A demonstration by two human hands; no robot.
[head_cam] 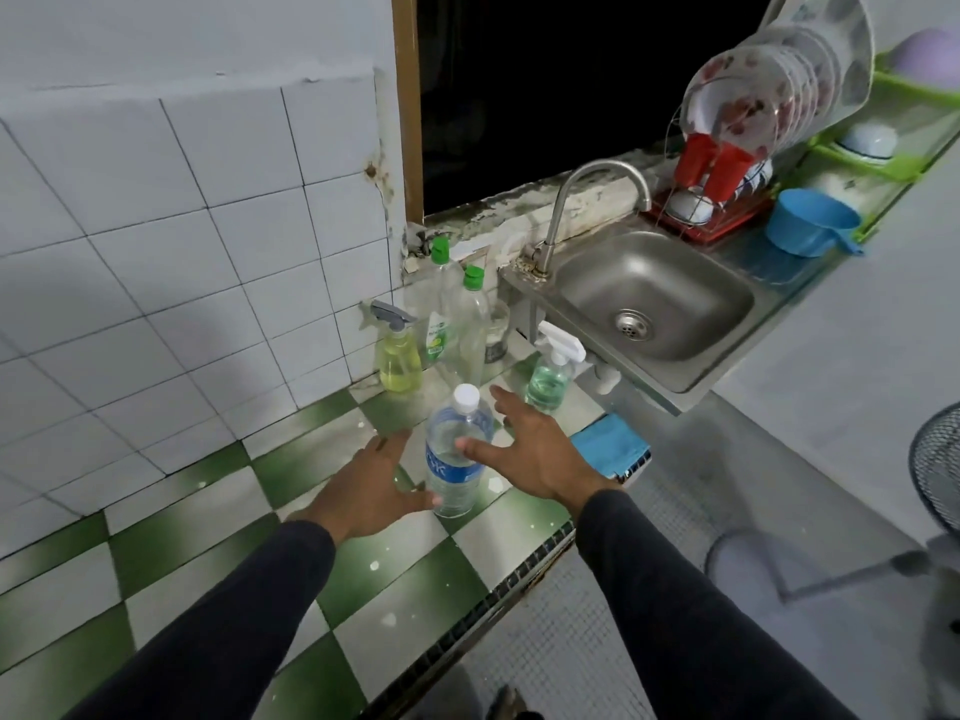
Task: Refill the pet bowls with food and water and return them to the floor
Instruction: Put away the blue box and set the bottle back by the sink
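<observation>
A clear water bottle (457,454) with a white cap and a blue label stands upright on the green and white checkered counter (218,553). My left hand (374,485) is spread open just left of the bottle, its thumb close to the bottle's base. My right hand (530,449) is spread open on the bottle's right side, thumb touching or nearly touching the bottle's middle. Neither hand grips it. No pet bowl shows in this view.
Behind the bottle stand a yellow spray bottle (399,350), two green-capped clear bottles (462,314) and a green spray bottle (550,374). A blue cloth (610,444) lies at the counter's edge. A steel sink (649,304) with tap sits right, beside a dish rack (727,163) and blue scoop (808,223). A fan (935,470) stands far right.
</observation>
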